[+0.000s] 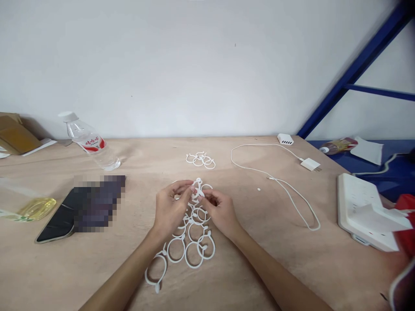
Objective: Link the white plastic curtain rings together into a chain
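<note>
My left hand [171, 204] and my right hand [220, 211] meet over the middle of the wooden table, fingers pinched close together. Between their fingertips is a white plastic ring [198, 181] with a small clip-like tab, partly hidden by the fingers. Both hands appear to grip it. Beneath and in front of them lies a loose spread of similar white rings [177, 250], some overlapping, each with a small tab. A smaller cluster of white rings [200, 160] rests farther back, beyond my hands.
On the left are a clear water bottle [94, 144], a dark phone [58, 216], a bag with a yellow coil [37, 209] and a cardboard box [19, 134]. To the right lie a white cable [285, 185], its charger plug [310, 164] and a white power strip [359, 194].
</note>
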`<action>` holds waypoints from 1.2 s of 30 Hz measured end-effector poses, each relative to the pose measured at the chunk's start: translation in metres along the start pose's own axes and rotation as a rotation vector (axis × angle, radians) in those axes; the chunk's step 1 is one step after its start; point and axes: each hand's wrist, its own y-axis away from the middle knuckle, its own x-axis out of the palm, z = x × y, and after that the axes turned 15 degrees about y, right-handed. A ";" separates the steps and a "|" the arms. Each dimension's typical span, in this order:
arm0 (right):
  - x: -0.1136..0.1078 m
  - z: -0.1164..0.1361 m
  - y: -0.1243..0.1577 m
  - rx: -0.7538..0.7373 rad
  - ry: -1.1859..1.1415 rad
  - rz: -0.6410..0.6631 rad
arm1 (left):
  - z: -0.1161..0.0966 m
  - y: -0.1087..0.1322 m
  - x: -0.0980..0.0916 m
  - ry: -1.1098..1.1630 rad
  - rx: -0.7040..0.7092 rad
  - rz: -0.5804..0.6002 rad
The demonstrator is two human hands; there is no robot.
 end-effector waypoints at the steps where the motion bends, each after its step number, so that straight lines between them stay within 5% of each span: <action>1: 0.000 -0.002 0.000 0.004 -0.015 -0.011 | -0.001 -0.001 -0.002 0.002 -0.013 -0.003; 9: -0.002 -0.007 -0.003 0.049 -0.017 -0.141 | -0.017 -0.017 -0.022 0.005 -0.097 0.121; 15: -0.003 -0.005 -0.002 0.054 0.045 -0.105 | -0.019 -0.025 -0.034 0.104 -0.067 0.057; 25: -0.006 -0.003 -0.004 0.070 -0.012 -0.255 | -0.005 -0.020 -0.023 0.162 -0.143 0.057; 30: -0.009 0.000 -0.002 0.047 -0.245 -0.072 | 0.005 -0.009 -0.009 0.246 -0.212 0.182; 36: -0.008 -0.006 -0.001 0.000 -0.331 -0.006 | 0.008 -0.003 -0.002 0.134 -0.164 0.160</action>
